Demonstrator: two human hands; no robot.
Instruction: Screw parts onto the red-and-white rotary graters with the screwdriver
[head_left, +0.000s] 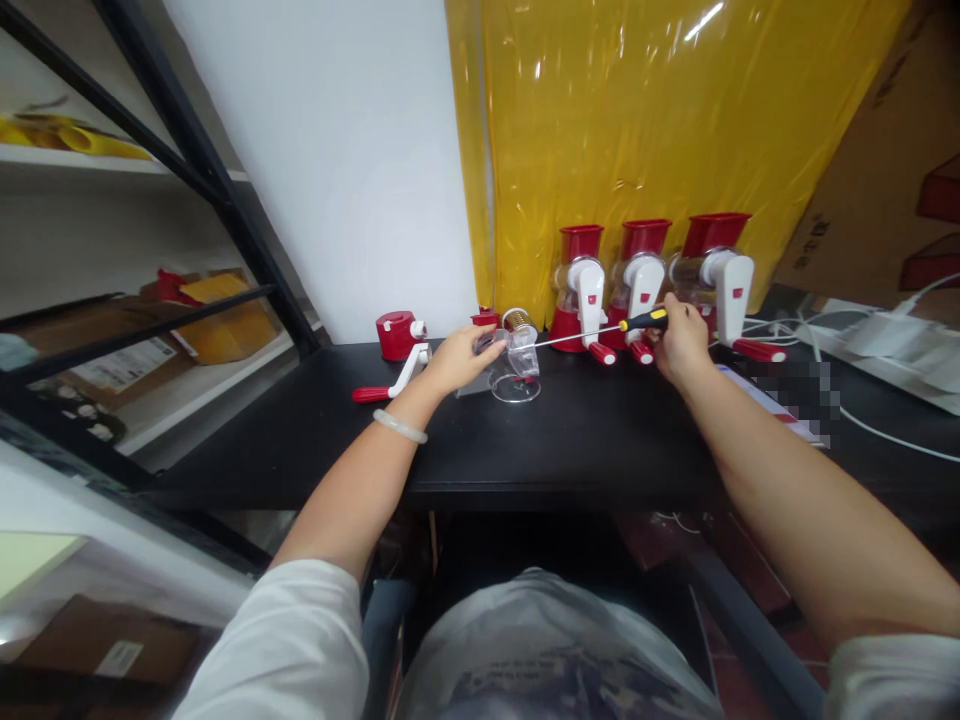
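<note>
My left hand (466, 360) is closed around the side of a clear plastic grater body (517, 385), whose round rim faces me on the black table. In my right hand (684, 340) is a screwdriver (646, 319) with a black and yellow handle. Its long shaft points left, and the tip reaches the clear body; whether it touches a screw is too small to tell. A metal grater drum (519, 320) sits just behind the body. To the left of my left hand lie a red base part (396, 336) and a white crank with a red handle (371, 394).
Several assembled red and white rotary graters, one a grater (583, 290) nearest the middle, stand along the yellow-wrapped panel (675, 120). White cables and a power strip (892, 335) lie at the right. A black shelf frame (217, 180) rises at the left.
</note>
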